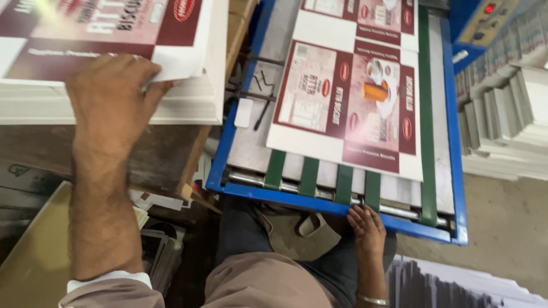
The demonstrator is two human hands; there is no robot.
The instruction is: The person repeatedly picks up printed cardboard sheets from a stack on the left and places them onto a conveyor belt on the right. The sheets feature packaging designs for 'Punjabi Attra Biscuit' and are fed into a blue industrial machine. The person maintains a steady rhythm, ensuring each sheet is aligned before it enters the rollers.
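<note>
two hands, four short green belts (309,177), two printed carton sheets on the feeder (348,102)

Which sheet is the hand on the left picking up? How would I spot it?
Find the tall white stack of sheets left of the blue machine frame. The top sheet is printed maroon and pink, and the left hand lifts its white corner.

Flat printed maroon-and-white carton sheet (97,28) tops a tall stack.

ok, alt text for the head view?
Left hand grips the top printed sheet of a white stack; right hand rests on the blue frame of a green-belted feed table carrying a printed carton sheet.
</note>
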